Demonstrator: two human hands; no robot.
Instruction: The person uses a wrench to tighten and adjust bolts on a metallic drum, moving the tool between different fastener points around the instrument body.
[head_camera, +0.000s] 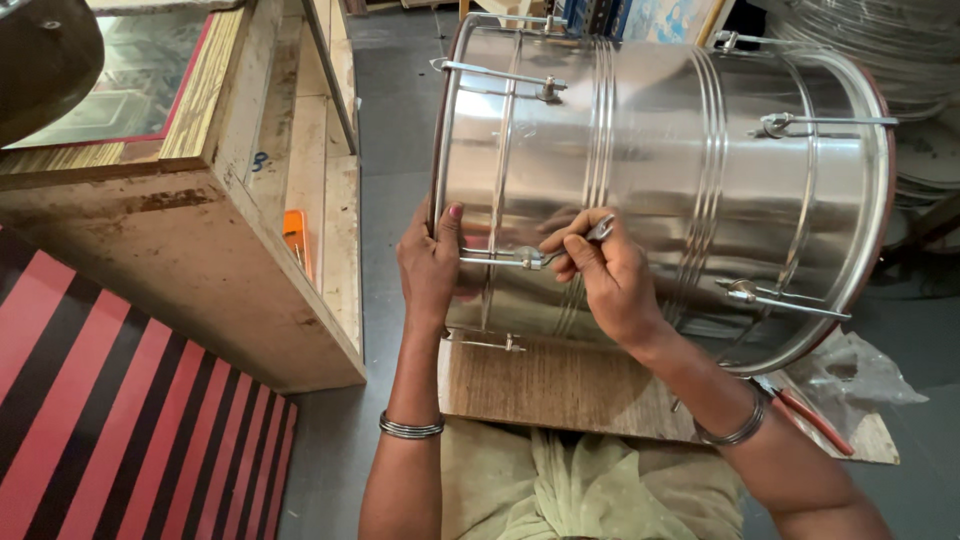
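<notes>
Head view: our steel drum shell (650, 170) lies on its side on a wooden board (560, 385). Left hand (430, 265) grasps drum rim. Right hand (605, 275) clenched on a small wrench (600, 229) at the tension rod (495, 260). Red-handled pliers (815, 420) beside drum, on board.

A metal drum (660, 190) is laid on its side on a wooden board (560, 385), at the centre. The drum's rim at nine o'clock is gripped by the left hand (430, 265); just beside it, at three o'clock of that hand, a small tool (598, 230) is held by the right hand (605, 275) against a tension rod (500, 260). A wooden cabinet (200, 220) is placed at nine o'clock, a striped mat (120, 420) at seven o'clock, and pliers (810, 418) at four o'clock on the board.
</notes>
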